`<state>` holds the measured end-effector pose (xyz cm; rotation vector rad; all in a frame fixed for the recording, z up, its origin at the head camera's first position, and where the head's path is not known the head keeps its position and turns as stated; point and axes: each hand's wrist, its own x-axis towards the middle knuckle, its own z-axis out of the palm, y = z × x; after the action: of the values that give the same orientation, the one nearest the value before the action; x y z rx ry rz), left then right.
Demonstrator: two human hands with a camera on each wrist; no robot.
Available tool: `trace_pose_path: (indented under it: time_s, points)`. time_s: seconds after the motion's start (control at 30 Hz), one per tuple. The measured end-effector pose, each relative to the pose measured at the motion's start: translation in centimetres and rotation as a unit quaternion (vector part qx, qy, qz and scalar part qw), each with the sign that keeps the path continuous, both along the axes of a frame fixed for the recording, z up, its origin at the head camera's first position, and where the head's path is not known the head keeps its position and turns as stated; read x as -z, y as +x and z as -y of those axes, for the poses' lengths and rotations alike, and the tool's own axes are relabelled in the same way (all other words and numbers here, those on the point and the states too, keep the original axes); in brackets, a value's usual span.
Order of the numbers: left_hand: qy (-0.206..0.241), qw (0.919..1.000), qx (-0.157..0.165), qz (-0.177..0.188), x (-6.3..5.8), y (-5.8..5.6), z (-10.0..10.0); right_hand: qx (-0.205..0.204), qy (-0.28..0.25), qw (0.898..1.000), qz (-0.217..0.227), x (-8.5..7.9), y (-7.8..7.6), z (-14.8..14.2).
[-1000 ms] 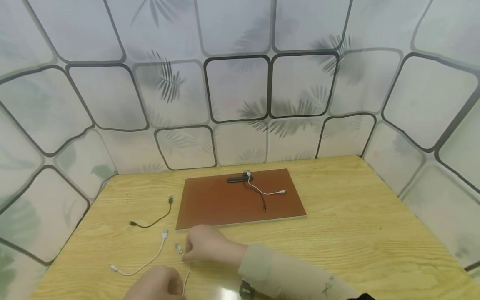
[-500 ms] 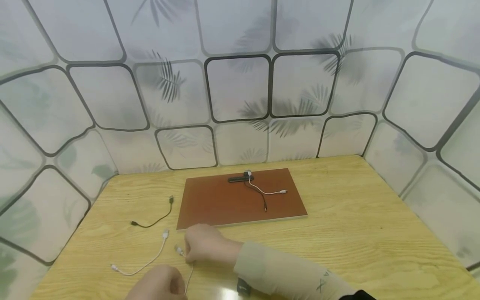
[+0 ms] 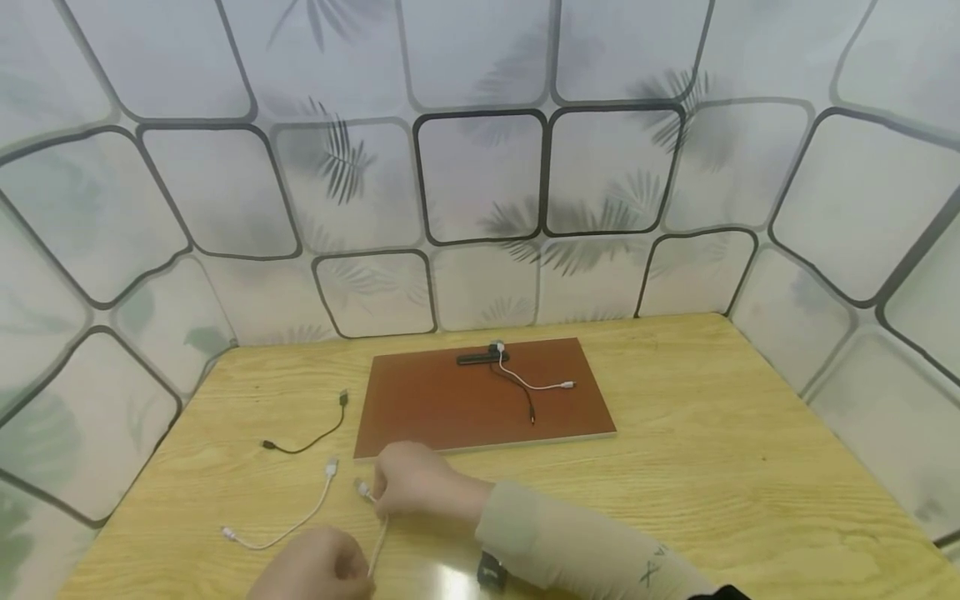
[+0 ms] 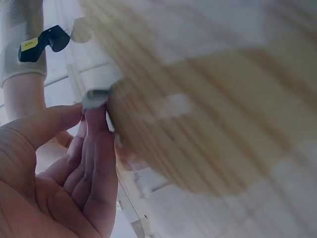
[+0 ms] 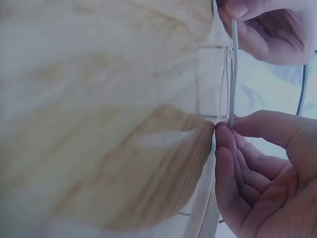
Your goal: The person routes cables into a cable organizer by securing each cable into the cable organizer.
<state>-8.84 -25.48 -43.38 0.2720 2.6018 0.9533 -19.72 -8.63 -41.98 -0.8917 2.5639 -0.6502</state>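
Note:
A white USB cable [image 3: 380,543] runs between both hands over the near part of the table. My right hand [image 3: 412,482] pinches it between thumb and fingers, just below its USB plug [image 3: 363,489], which sticks out to the left. Closer to me, my left hand [image 3: 311,567] pinches the cable's other end; in the left wrist view a pale connector [image 4: 95,98] shows between thumb and fingertip. The right wrist view shows the cable length [image 5: 234,74] straight between the two hands.
Left of the hands lie another white cable [image 3: 296,527] and a black cable [image 3: 324,435]. Behind them, a brown board [image 3: 420,408] carries a black bar [image 3: 474,359], a white cable [image 3: 534,387] and a thin black cable [image 3: 516,382]. A patterned curtain [image 3: 480,183] encloses the wooden table [image 3: 712,467].
The cable stretch between the hands has gone from slightly slack and curved to straight. The right hand has shifted a little; the left has hardly moved.

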Motion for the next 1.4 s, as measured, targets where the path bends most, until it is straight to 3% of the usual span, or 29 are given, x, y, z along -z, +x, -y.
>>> trace_pose_path:
  time_s: [0.17,0.3,0.53,0.8,0.93,1.1,1.2,1.4]
  points:
    - [0.019,0.9998,0.002,-0.005,0.1,0.0,0.5,-0.004,-0.031,0.999,0.016,0.2,-0.5,-0.2]
    - [0.037,0.9993,-0.002,0.007,0.0,-0.1,0.6,0.006,-0.073,0.996,0.053,0.1,-0.7,-0.5]
    - [0.063,0.9972,-0.029,0.027,-0.2,-0.3,0.4,0.038,-0.131,0.983,0.123,0.1,-1.3,-0.9]
    - [0.094,0.995,-0.02,0.028,-0.1,-0.4,0.5,0.056,-0.178,0.966,0.177,0.3,-1.7,-1.3]
    - [0.145,0.9881,-0.019,0.046,0.0,-0.3,0.7,0.073,-0.206,0.953,0.212,0.4,-1.9,-1.3]
    - [0.216,0.9734,-0.019,0.073,0.2,-0.5,0.9,0.092,-0.232,0.937,0.246,0.7,-2.2,-1.4]
    - [0.238,0.9671,-0.023,0.086,0.3,-0.6,1.1,0.097,-0.241,0.93,0.261,0.9,-2.4,-1.5]
    - [0.25,0.9632,-0.024,0.096,0.0,-0.8,1.4,0.11,-0.26,0.912,0.297,1.1,-2.8,-1.7]
